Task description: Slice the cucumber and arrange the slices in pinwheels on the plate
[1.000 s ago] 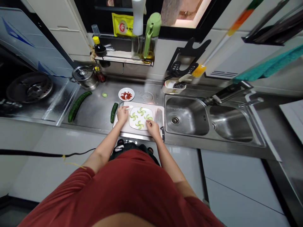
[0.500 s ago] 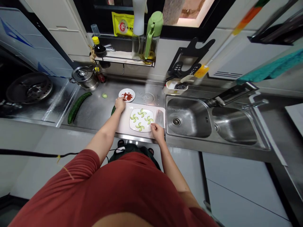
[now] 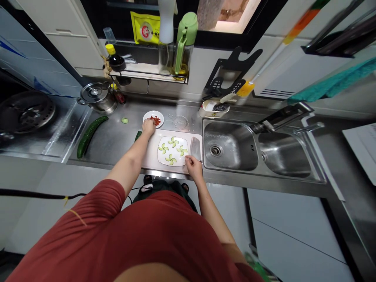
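My left hand reaches over the near left edge of a small white plate with chopped red pieces. Its fingers are bunched at those pieces, and whatever lies between them is too small to see. My right hand pinches the right edge of a squarish white plate, which carries several pinwheels of green slices. That plate rests on a pale cutting board. A cleaver lies on the board's right side. Part of a cucumber shows beside my left forearm.
A long cucumber and a green slice lie on the steel counter at left, near a lidded pot. The double sink is at right. A bottle shelf hangs behind the board.
The view has shifted slightly, moving the scene left. My left hand has moved a little further over the red pieces. My right hand stays at the squarish plate's edge.
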Demonstrator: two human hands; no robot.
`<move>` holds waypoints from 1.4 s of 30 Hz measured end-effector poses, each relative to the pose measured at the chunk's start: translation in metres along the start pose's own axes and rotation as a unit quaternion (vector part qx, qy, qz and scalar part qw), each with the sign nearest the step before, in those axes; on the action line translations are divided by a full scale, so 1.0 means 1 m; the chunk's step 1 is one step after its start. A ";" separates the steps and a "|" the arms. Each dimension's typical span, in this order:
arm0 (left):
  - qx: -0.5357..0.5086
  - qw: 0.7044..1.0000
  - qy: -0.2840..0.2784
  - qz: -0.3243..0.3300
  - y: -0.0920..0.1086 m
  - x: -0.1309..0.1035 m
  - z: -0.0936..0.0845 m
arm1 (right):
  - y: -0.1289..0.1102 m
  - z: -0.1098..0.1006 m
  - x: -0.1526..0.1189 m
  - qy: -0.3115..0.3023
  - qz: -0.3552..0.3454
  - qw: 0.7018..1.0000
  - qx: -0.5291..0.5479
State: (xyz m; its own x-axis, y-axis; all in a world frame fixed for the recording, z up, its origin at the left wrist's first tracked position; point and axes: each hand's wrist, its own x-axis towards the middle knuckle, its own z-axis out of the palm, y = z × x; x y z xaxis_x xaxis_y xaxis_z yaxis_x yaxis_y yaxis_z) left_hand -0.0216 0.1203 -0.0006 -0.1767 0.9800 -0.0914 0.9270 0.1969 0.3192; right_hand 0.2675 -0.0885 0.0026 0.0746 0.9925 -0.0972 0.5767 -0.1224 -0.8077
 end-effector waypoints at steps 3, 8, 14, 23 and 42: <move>0.011 1.000 -0.009 -0.003 0.003 0.002 0.002 | 0.003 -0.001 -0.001 0.003 0.006 1.000 -0.002; 0.028 1.000 -0.006 -0.009 0.005 0.007 0.008 | 0.004 -0.002 0.000 0.010 0.005 1.000 0.001; 0.018 1.000 -0.016 -0.005 0.000 0.007 0.009 | 0.000 -0.003 0.000 0.005 0.000 1.000 -0.004; -0.238 0.966 0.059 -0.076 -0.002 0.001 0.004 | -0.002 0.002 0.002 -0.005 0.005 1.000 -0.002; -0.607 0.793 -0.046 0.013 0.052 -0.072 -0.057 | -0.106 -0.022 0.079 -0.003 -0.150 0.987 0.050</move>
State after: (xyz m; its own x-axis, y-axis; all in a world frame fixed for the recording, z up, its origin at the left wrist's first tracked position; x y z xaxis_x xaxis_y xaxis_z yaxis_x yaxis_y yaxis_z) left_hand 0.0202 0.0615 0.0763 -0.0859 0.9888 -0.1217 -0.0822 0.1147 0.9900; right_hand 0.2300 0.0023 0.0928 -0.0922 0.9841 0.1517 0.4888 0.1774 -0.8541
